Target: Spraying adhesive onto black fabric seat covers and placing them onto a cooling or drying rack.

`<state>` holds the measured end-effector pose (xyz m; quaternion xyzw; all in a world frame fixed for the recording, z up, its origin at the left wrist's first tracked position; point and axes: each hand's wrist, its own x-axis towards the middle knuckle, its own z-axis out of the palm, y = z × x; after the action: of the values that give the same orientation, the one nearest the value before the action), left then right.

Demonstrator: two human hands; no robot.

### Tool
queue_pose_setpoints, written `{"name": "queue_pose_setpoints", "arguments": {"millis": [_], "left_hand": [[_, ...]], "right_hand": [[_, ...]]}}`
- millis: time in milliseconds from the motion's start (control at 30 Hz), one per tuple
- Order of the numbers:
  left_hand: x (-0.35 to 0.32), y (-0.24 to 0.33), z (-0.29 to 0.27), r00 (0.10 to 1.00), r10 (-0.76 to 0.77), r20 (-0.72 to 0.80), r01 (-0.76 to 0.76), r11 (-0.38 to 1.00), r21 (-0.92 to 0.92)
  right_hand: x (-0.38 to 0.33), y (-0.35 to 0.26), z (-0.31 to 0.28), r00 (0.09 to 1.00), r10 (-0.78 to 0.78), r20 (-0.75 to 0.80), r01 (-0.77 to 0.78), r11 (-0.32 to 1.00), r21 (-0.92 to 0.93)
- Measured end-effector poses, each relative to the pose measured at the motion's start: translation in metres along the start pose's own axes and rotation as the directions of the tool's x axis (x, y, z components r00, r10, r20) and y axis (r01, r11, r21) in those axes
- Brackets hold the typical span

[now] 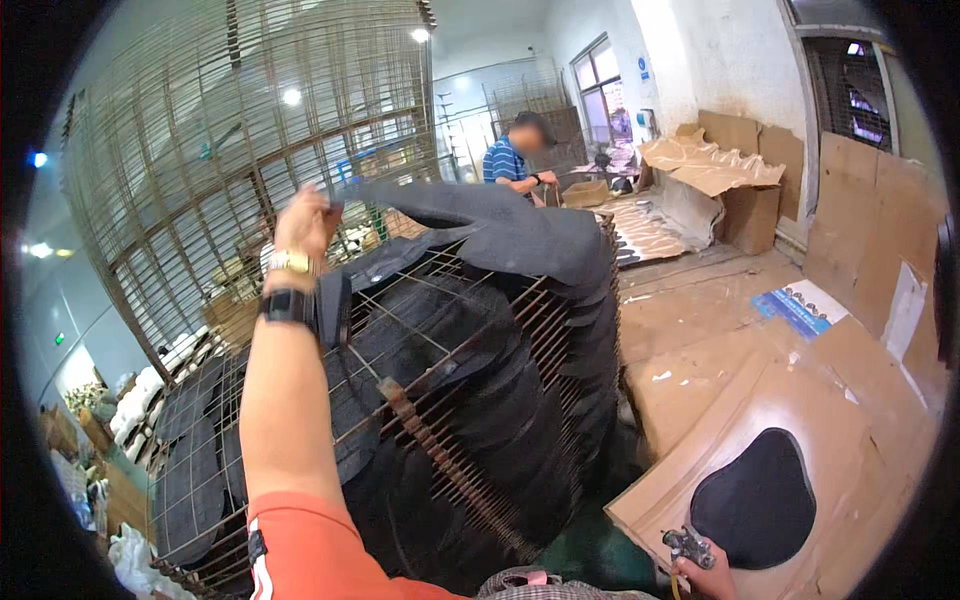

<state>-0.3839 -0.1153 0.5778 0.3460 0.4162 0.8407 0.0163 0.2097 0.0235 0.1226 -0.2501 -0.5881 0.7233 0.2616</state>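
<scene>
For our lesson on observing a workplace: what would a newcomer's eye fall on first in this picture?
First, the rusty wire rack in the middle, packed with dark saddle-shaped foam pieces, with the left hand pulling the top sheet upward. At lower right, the right hand holds a small spray gun beside one dark piece on cardboard. A person in a blue striped shirt works behind.

The room is a workshop with white walls (720, 50). A window (600, 90) at the back gives daylight, and round ceiling lamps (420, 35) are lit. Flat cardboard (700, 330) covers much of the floor, and more sheets (870, 210) lean on the right wall. A tall wire rack (200, 150) stands on the left. A person (515, 155) in a blue shirt works far behind.
</scene>
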Motion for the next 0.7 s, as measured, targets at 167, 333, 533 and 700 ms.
{"name": "queue_pose_setpoints", "arguments": {"millis": [167, 333, 533, 700], "left_hand": [[-0.074, -0.011, -0.177, 0.882, -0.315, -0.351, 0.434, 0.833, 0.344], [-0.109, -0.05, -0.146, 0.781, -0.41, -0.471, 0.57, 0.777, 0.267], [-0.121, -0.035, -0.114, 0.769, -0.326, -0.55, 0.601, 0.663, 0.446], [-0.134, -0.017, -0.07, 0.98, 0.197, 0.006, -0.032, 0.133, 0.991]], "right_hand": [[0.033, 0.023, -0.013, 0.935, 0.275, 0.224, -0.257, 0.961, -0.106], [0.027, -0.011, 0.02, 0.995, 0.033, 0.096, -0.019, 0.99, -0.14], [0.011, -0.027, 0.021, 0.943, 0.316, 0.105, -0.309, 0.948, -0.079], [0.001, -0.009, 0.002, 0.979, 0.156, 0.131, -0.136, 0.979, -0.149]]}}
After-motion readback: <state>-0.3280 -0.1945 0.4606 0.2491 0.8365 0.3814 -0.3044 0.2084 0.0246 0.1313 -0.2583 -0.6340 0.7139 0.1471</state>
